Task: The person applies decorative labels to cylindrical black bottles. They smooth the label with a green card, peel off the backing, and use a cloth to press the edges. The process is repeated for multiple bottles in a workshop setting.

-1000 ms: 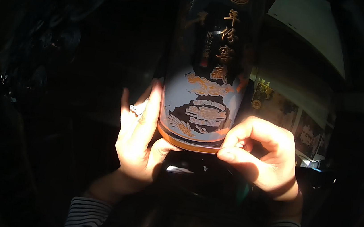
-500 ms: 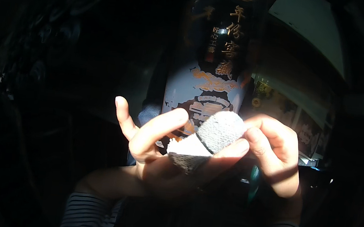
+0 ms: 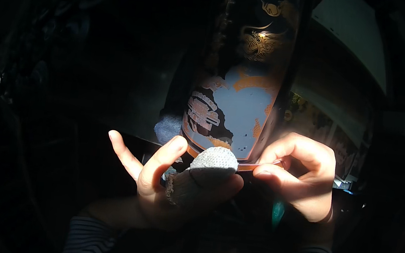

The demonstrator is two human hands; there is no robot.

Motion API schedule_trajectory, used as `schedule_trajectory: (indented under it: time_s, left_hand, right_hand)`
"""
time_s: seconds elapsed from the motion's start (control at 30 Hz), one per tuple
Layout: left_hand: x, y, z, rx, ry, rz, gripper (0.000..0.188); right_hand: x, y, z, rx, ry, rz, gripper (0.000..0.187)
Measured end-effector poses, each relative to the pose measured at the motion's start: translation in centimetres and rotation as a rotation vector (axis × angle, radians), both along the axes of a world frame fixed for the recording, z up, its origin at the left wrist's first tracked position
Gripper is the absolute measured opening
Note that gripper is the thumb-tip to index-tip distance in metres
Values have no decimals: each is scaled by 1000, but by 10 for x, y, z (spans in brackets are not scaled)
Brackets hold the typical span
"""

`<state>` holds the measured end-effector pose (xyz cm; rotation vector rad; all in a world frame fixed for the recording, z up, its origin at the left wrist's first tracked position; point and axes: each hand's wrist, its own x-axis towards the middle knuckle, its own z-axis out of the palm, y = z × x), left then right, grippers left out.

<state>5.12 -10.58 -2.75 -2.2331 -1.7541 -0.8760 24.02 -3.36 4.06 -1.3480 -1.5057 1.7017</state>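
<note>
A tall dark bottle-shaped vessel (image 3: 245,101) with gold and grey-blue decoration stands in front of me, its lower end near my hands. My left hand (image 3: 156,181) is at the base on the left, two bare fingers raised and spread. Light grey knitted finger covers (image 3: 214,164) sit on its other fingers; the nearest one is against or just before the vessel's lower edge. The left thumb stretches out below it, partly in shadow. On the right, my right hand (image 3: 299,172) is closed, pinching a thin reddish strip (image 3: 248,167) that runs along the base.
Left of the vessel's base is a blue fabric piece (image 3: 167,128). Behind on the right are a pale panel (image 3: 350,38) and printed boxes or sheets (image 3: 313,119). Something green (image 3: 278,214) shows below my right hand. Most surroundings are too dark to make out.
The vessel has turned, bringing a different part of its decoration forward. My left hand's covered fingers have moved left and down. My right hand has shifted slightly down, with the strip showing in its pinch.
</note>
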Motion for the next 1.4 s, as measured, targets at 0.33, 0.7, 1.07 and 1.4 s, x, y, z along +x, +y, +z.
schedule_trajectory:
  time_s: [0.33,0.7,1.07,1.4]
  left_hand:
    - [5,18,14,67,69,-267,63]
    - [-29,4,8,-356,-305,-193,57]
    - [12,23,-2,215,-53,-126,62]
    - [-24,8,-13,-22,-167,-126,53]
  right_hand:
    - [7,-18,-4,5,61,-111,12]
    - [-7,-8,-14,276,-4,2,7]
    - [4,-10,-14,185,56,-83,9]
    - [-8,-10,-12,264,10,-41,9]
